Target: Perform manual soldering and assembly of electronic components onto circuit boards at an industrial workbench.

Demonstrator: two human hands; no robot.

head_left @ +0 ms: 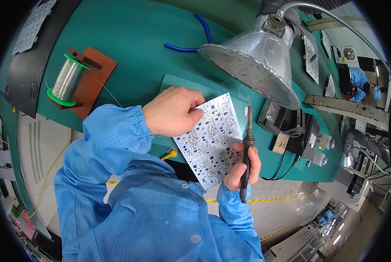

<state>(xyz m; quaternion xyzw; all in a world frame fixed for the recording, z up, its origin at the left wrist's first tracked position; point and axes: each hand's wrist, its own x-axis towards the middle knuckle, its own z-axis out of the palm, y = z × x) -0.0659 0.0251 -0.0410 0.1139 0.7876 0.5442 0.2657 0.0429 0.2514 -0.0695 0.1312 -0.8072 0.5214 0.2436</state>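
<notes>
Over the green tabletop [130, 35], our left fingers [195, 116] pinched the circuit board [211, 139] by its left edge; beside its right, our right fingers [254, 162] gripped a soldering iron [248, 150].

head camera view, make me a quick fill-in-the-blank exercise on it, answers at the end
1. The right hand grips the soldering iron by its ____ handle.
2. The left hand touches the circuit board, and its sleeve is ____.
3. The spool of wire is on the person's ____ side.
4. The spool's end discs are ____.

Missing words: black; blue; left; green.
</notes>
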